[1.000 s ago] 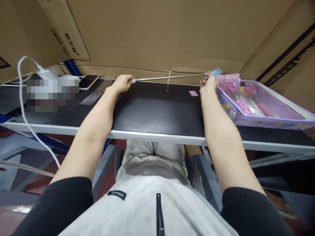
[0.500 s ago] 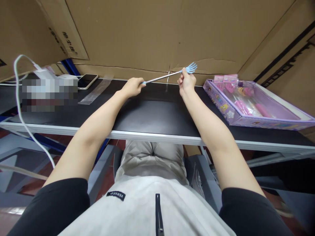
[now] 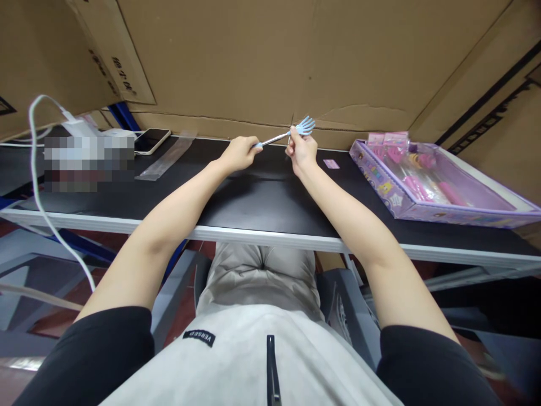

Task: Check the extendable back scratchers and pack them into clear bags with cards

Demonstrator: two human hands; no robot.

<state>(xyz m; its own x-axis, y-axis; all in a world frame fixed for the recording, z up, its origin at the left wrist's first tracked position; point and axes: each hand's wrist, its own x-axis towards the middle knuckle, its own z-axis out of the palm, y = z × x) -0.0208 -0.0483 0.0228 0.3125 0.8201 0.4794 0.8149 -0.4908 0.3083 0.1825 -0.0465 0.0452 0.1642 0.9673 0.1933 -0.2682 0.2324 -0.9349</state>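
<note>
My left hand (image 3: 242,153) and right hand (image 3: 303,150) each clasp one end of a blue-clawed scratcher (image 3: 306,126) near the table's (image 3: 270,206) far edge, and I judge it light, stiff, best gripped at those ends.

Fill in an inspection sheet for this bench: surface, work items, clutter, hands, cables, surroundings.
Surface: black tabletop, pale metal front edge.
Work items: back scratcher with blue head, held above the tabletop; open purple box holding pink packages.
Clutter: phone, clear plastic strip and small pink card on the tabletop.
Hands: left hand grips one end of the back scratcher; right hand pinches near its blue head.
Cables: white cable loops down past the front edge, at left.
Surroundings: brown cardboard behind the tabletop.
</note>
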